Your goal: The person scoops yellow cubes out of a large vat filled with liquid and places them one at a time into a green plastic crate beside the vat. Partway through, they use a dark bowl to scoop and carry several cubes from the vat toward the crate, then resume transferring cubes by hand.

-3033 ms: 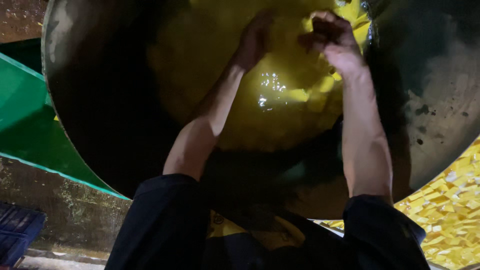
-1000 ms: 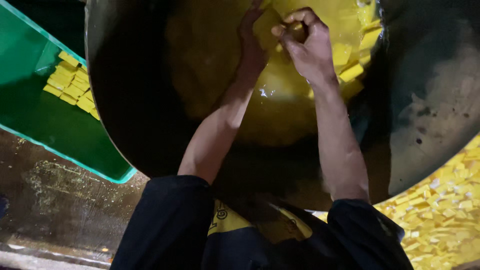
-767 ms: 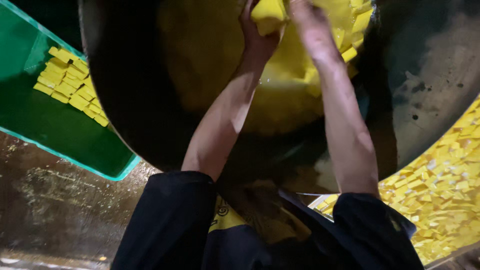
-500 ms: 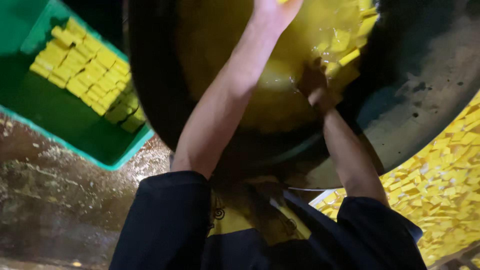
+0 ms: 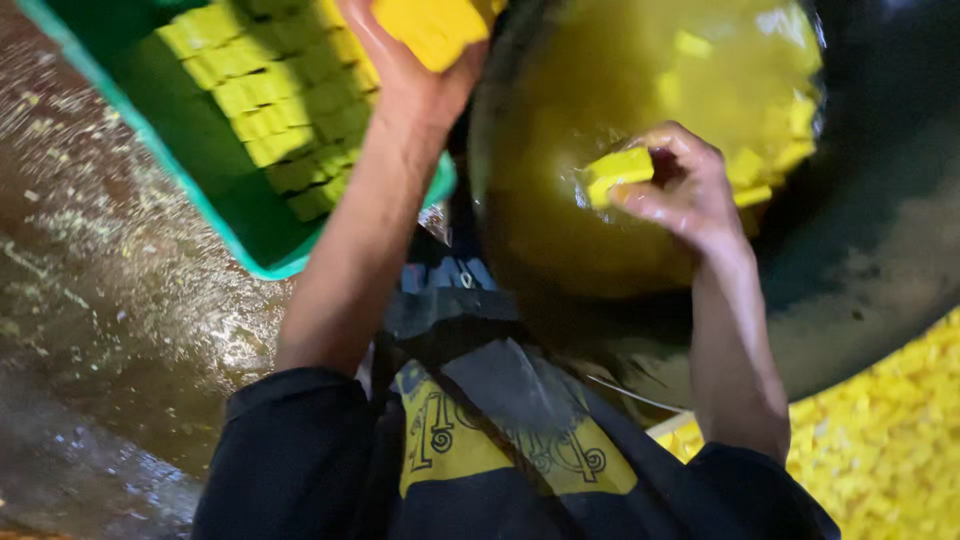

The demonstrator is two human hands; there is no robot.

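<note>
The left hand (image 5: 415,70) and its yellow block (image 5: 435,25) are cut off by the far edge, the green crate (image 5: 200,190) is cropped at left and far, and the large dark pan (image 5: 860,260) is cropped at right.

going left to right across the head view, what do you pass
wet floor → green crate with rows of yellow blocks → left hand holding a yellow block → right hand gripping a yellow piece over the big dark pan of yellow liquid → pile of yellow pieces
</note>
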